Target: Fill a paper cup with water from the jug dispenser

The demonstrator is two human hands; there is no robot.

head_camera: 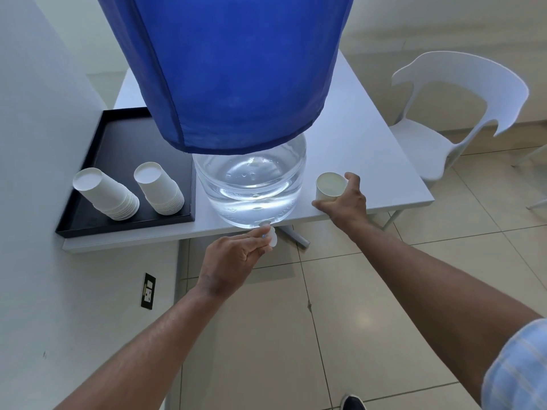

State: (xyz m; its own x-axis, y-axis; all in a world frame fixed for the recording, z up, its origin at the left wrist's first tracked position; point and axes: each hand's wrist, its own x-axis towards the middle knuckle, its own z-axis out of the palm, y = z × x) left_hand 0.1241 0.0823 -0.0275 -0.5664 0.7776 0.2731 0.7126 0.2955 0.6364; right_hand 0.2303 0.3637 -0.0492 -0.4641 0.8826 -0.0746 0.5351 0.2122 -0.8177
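The right hand [343, 199] grips the upright paper cup [329, 187] on the worktop [370, 161], well right of the tap [270, 236]. The left hand [233, 258] pinches that tap, so the cup must travel left and under it.

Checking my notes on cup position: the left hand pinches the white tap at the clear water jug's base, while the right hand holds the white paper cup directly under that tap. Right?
Not quite. In the head view the right hand holds the white paper cup on the white table, beside the clear water jug, not under the white tap. The left hand does pinch it.
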